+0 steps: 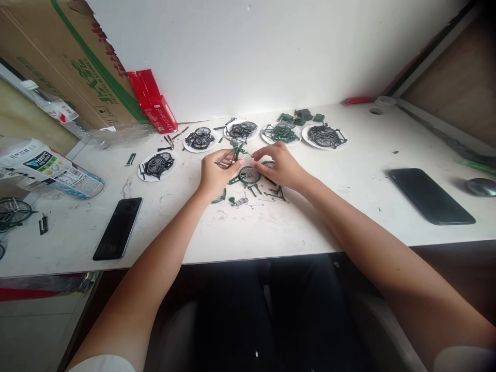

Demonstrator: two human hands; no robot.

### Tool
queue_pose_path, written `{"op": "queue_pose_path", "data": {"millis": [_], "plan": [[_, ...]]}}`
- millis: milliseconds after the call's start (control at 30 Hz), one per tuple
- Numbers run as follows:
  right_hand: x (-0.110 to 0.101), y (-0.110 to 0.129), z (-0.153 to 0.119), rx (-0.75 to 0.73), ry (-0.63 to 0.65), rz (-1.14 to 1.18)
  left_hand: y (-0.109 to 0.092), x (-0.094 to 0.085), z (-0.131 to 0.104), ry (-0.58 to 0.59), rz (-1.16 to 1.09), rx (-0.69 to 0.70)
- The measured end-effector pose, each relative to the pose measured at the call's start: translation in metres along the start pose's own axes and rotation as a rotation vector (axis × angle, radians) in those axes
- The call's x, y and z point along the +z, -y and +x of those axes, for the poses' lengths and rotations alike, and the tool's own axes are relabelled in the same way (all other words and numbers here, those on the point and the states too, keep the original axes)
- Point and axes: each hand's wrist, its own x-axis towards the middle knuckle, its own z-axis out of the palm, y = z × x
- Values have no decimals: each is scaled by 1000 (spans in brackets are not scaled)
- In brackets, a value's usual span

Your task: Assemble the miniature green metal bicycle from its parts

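My left hand [217, 173] is closed around a small green model bicycle frame [239, 150], held just above the table. Close to the frame's right side, my right hand [284, 166] has its thumb and forefinger bent toward each other. A thin, light sliver shows between the two hands, too small to name. Under my hands lie a green-rimmed spoked wheel [249, 175] and a second wheel partly hidden by my right fingers. Several loose green parts [253, 190] and a small wire-like rack [241, 201] are spread in front of them.
White plates of model bicycle parts line the back, one holding green pieces [284, 133] and another dark wheels [324, 136]. A phone [118, 228] lies left. At right are a black slab [431, 195] and a mouse [481, 187]. A red box [160, 111] stands by a carton [77, 62].
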Motion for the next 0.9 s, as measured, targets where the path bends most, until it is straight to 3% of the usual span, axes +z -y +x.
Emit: {"op": "queue_pose_path", "data": {"millis": [167, 333, 600, 733, 800, 900], "plan": [[8, -12, -3, -25, 161, 6, 0, -1, -2, -18, 170, 111], [13, -17, -4, -5, 165, 12, 3, -1, -1, -35, 179, 96], [12, -13, 1, 55, 2, 116, 3, 0, 5, -84, -20, 14], [6, -11, 3, 44, -184, 60, 4, 1, 9, -129, -211, -73], [3, -9, 3, 97, -269, 53, 3, 0, 9, -116, -271, -109], [0, -4, 1, 198, -292, 101, -1, -1, 9, -76, -303, -144]]}}
